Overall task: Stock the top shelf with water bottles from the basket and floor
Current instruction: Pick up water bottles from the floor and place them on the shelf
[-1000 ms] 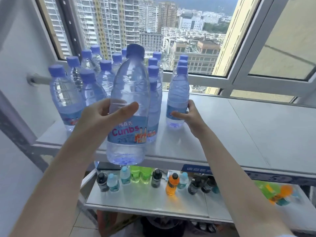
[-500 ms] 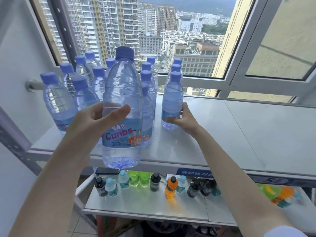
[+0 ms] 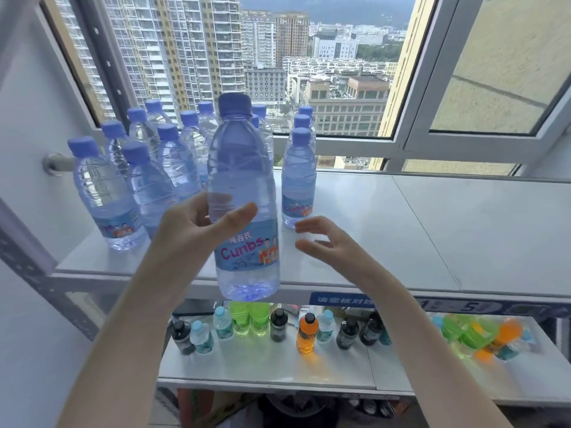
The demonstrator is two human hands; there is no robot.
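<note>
My left hand [image 3: 197,225] grips a clear water bottle [image 3: 244,193] with a blue cap and a blue "Cunbs" label, held upright in the air in front of the top shelf's [image 3: 432,242] front edge. Several more blue-capped water bottles [image 3: 148,168] stand grouped on the left part of that shelf. The rightmost standing bottle [image 3: 299,180] is just beyond my right hand [image 3: 327,242], which hovers with fingers spread and loosely bent, holding nothing and a little short of that bottle.
A large window [image 3: 247,57] rises directly behind the shelf. The lower shelf [image 3: 278,366] carries small bottles: dark, green, orange and pale blue, with more green and orange ones [image 3: 482,335] lying at the right. A white wall [image 3: 27,118] borders the left.
My right hand has let go of the rightmost standing bottle and drawn back toward me. My left hand still holds its bottle at about the same spot.
</note>
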